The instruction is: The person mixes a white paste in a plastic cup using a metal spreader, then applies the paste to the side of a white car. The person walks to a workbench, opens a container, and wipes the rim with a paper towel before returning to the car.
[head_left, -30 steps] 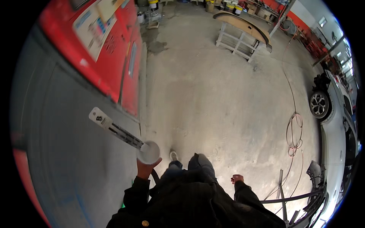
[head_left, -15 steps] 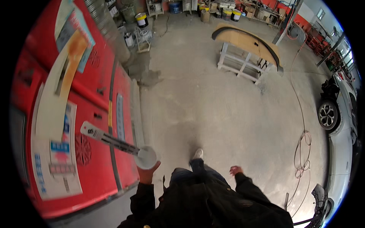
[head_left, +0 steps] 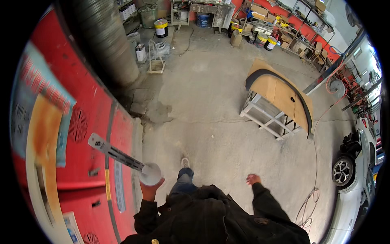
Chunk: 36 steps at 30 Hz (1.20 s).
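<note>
Workshop, concrete floor (head_left: 211, 134); red panelled unit (head_left: 75, 175) along floor's left edge, silver car (head_left: 345, 215) along right edge. Cardboard-covered tabletop (head_left: 276, 91) on pale frame toward floor's far right; black curved strip (head_left: 254, 76) follows its far and right edges. Grey marked stick (head_left: 118, 153) slants up-left out of whitish cup (head_left: 151, 175), near floor's left edge. Left hand (head_left: 151, 189) grasping cup from below/side. Right hand (head_left: 253, 179) blurred, loosely curled, released, over floor.

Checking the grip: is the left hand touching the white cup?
Touching. The head view shows the left hand gripping the near side of the white cup, with no gap between them.
</note>
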### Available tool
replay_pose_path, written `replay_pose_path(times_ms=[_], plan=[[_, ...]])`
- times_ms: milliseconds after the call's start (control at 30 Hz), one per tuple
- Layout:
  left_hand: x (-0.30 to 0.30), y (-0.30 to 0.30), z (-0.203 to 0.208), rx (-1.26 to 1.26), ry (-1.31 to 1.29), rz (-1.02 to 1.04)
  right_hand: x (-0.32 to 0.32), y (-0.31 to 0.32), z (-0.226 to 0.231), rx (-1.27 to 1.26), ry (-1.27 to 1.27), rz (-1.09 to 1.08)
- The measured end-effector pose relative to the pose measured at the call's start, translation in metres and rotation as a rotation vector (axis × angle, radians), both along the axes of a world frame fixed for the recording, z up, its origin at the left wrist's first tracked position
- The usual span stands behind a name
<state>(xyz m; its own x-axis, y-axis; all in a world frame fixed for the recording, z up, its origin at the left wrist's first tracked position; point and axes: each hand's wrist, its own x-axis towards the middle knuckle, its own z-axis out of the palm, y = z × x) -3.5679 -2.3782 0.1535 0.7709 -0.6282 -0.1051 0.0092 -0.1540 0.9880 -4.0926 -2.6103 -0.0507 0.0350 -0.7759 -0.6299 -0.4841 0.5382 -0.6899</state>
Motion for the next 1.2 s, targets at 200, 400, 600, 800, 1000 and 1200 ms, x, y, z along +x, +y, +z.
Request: replay_pose_path(times_ms=[200, 400, 600, 800, 1000, 1200], plan=[[0.097, -0.226, 0.044, -0.091, -0.033, -0.192, 0.095, -0.023, 0.007, 0.309, 0.010, -0.159], [0.176, -0.421, 0.031, -0.061, -0.118, -0.296, 0.197, -0.157, 0.016, 0.292, 0.198, 0.068], [0.238, -0.588, -0.007, -0.074, -0.065, -0.142, 0.245, -0.424, -0.060, 0.432, -0.158, -0.304], [0.304, -0.730, 0.044, -0.006, -0.060, -0.124, 0.321, -0.769, -0.046, 0.144, -0.283, -0.070], [0.357, -0.871, 0.006, -0.129, -0.035, -0.013, 0.448, -0.987, 0.007, 0.085, -0.387, -0.040], [0.428, -1.068, -0.039, -0.213, 0.148, -0.046, 0.465, -1.099, -0.075, 0.451, -0.264, -0.042]])
